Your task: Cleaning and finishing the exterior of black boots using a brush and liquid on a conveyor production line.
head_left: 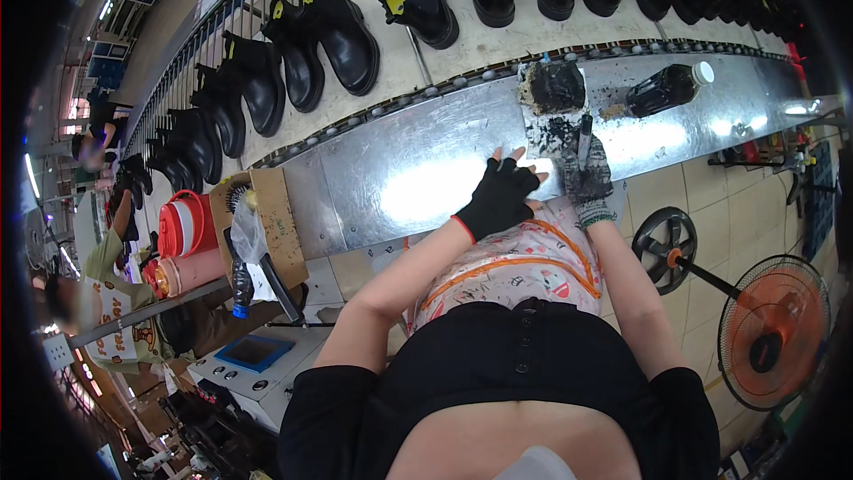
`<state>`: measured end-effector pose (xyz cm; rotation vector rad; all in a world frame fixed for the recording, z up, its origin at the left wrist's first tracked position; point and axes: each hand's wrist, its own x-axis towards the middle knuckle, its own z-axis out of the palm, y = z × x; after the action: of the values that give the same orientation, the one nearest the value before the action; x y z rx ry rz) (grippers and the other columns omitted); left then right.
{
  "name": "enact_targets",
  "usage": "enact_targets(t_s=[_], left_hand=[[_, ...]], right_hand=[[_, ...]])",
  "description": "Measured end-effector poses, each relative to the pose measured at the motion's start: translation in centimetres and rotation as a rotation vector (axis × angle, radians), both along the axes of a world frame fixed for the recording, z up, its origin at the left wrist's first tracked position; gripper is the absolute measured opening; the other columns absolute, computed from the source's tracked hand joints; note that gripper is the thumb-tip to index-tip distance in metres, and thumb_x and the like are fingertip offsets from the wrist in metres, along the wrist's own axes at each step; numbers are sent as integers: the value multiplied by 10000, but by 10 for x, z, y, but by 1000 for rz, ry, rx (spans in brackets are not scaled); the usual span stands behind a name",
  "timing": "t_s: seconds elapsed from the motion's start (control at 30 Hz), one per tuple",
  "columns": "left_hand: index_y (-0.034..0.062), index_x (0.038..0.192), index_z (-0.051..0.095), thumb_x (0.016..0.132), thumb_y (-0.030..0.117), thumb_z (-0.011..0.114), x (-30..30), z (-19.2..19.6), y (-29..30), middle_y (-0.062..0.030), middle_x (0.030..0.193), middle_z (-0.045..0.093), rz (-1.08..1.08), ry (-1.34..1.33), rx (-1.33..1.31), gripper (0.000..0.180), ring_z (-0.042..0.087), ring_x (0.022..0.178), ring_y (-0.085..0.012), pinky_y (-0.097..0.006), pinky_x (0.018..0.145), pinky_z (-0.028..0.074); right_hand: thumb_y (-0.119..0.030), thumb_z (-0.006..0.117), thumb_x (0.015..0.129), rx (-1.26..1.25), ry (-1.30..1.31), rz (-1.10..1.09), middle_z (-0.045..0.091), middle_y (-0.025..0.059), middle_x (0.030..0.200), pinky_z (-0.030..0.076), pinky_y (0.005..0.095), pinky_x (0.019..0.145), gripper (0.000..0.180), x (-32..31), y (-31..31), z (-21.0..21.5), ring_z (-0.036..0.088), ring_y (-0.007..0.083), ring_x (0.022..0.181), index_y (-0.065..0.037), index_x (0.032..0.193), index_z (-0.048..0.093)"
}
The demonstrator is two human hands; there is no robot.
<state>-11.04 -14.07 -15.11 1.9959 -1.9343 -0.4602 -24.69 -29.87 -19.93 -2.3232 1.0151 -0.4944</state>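
Closed around a slim dark tool (585, 137), the right grip (587, 174) is over the counter (364, 169) near the blackened block (553, 89), the left grip (505, 192) is spread and holds nothing, and the boots (344, 46) stand on the conveyor (494, 46), how many finished I cannot tell.

The left hand (499, 194) wears a black fingerless glove with red cuff edging; the right hand (588, 176), a grey knit glove, smudged black, with a green-edged cuff. The black short-sleeved top (480, 351) has dark round buttons (525, 345); the pale printed garment (484, 284) below shows orange trim (511, 260).
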Motion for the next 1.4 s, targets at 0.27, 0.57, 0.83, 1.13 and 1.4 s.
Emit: enact_targets(t_s=[0.27,0.57,0.83,1.13,1.4], left_hand=[[24,1291,421,747,367,691,134,0,-23,-213,1207,537,876,416,-412,698,543,1079,-349,-378,907,432],[16,1153,508,697,410,730,267,1,-87,-140,1023,622,901,459,-404,643,605,963,-250,-347,819,456],[-50,1267,371,739,399,654,228,29,-175,-269,1044,601,1112,379,-315,749,583,985,-405,-434,845,465],[73,1405,299,681,369,737,219,-27,-133,-230,1271,484,1239,304,-372,897,486,1167,-354,-401,976,383],[-66,1359,269,687,251,757,332,-16,-32,-255,1382,336,1497,10,-671,889,357,1272,-365,-367,1077,275]], right_hand=[[-392,563,823,-86,-24,-22,563,231,1018,445,428,795,546,3,2,1,549,380,917,22,1168,476],[-376,469,890,6,65,59,550,216,1086,450,427,825,477,8,9,14,541,359,969,-13,1198,498],[-386,556,836,-205,9,55,541,182,951,454,425,706,487,-1,7,1,551,332,857,-34,1169,504],[-347,550,850,-185,28,102,537,197,948,458,426,651,650,-2,10,7,557,347,797,-33,1378,340],[-348,570,841,-142,30,93,555,184,945,465,434,633,589,3,7,9,570,339,780,-40,1318,414]])
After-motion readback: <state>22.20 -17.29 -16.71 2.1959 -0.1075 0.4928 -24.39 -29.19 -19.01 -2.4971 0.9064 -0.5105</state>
